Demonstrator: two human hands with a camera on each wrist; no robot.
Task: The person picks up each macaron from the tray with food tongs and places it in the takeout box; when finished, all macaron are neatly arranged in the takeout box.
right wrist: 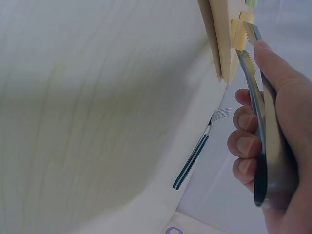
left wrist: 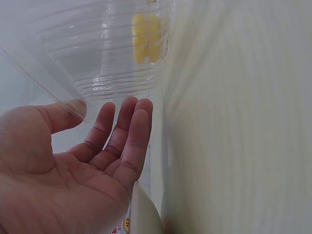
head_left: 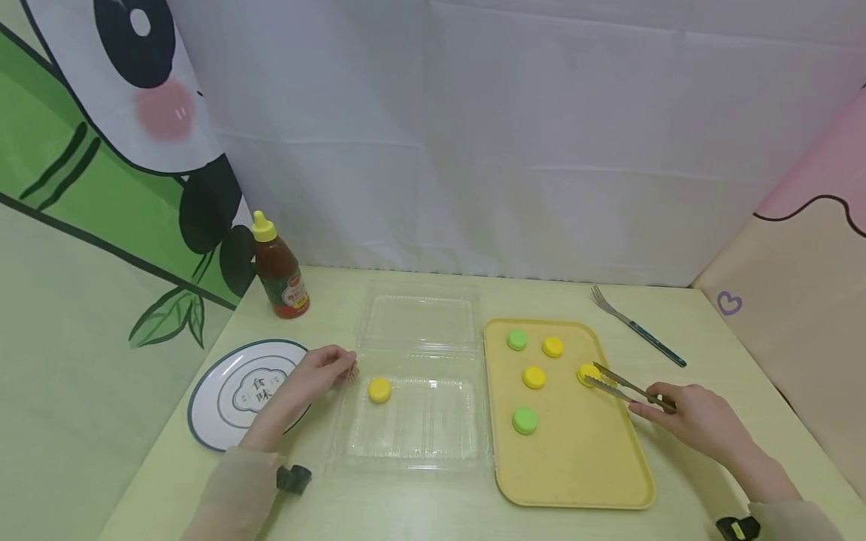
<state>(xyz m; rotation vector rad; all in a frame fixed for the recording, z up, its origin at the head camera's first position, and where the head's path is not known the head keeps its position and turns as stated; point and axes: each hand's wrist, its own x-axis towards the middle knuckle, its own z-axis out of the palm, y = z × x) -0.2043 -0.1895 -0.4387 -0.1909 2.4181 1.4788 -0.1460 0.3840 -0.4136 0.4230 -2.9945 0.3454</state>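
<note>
My left hand (head_left: 325, 370) holds the left rim of a clear plastic container (head_left: 419, 458), thumb at the rim and fingers beneath it in the left wrist view. The container lies with its lid (head_left: 419, 312) folded back. Inside its base, towards the left, sits one yellow macaron (head_left: 380, 390). Metal tongs (head_left: 625, 385) are gripped in my right hand (head_left: 704, 421). Their toothed tips stand apart on either side of a yellow macaron (head_left: 588, 375) near the right edge of a yellow tray (head_left: 575, 473). Two green macarons (head_left: 525, 421) and two more yellow macarons (head_left: 534, 377) lie there too.
A white plate (head_left: 210, 406) with a dark rim is at the left, partly behind my left forearm. Behind it stands a sauce bottle (head_left: 280, 274) with a yellow cap. A fork (head_left: 639, 328) lies at the back right. A white cloth (head_left: 541, 150) hangs along the table's back edge.
</note>
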